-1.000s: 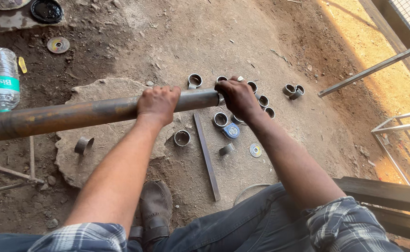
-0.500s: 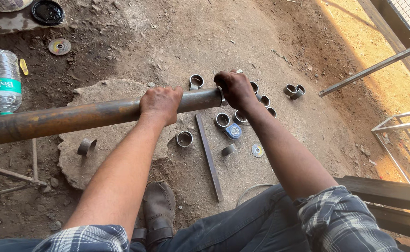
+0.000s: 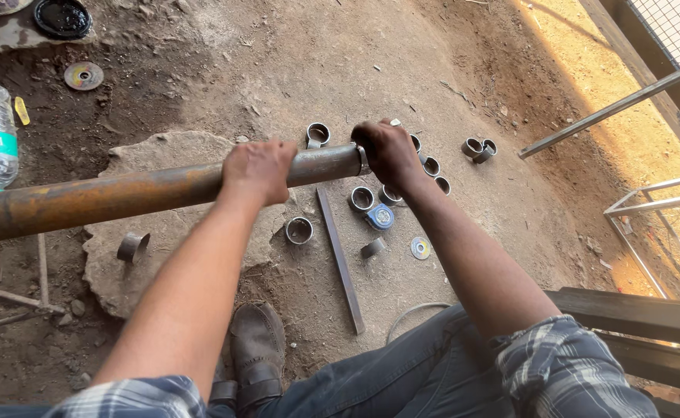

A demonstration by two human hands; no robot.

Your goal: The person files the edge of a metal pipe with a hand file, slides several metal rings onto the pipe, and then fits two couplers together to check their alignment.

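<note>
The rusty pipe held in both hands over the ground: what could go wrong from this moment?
1. The right hand covers the cut end of the rusty pipe; a sharp edge might cut bare skin.
2. If the left hand slips, the pipe could fall on the shoe below.
3. The short rings on the ground could roll underfoot.

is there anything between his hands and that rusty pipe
Nothing visible. The left hand wraps over the rusty pipe partway along it, and the right hand grips its near end, both in direct contact. The cut pipe rings lie on the ground below, apart from the hands.
</note>
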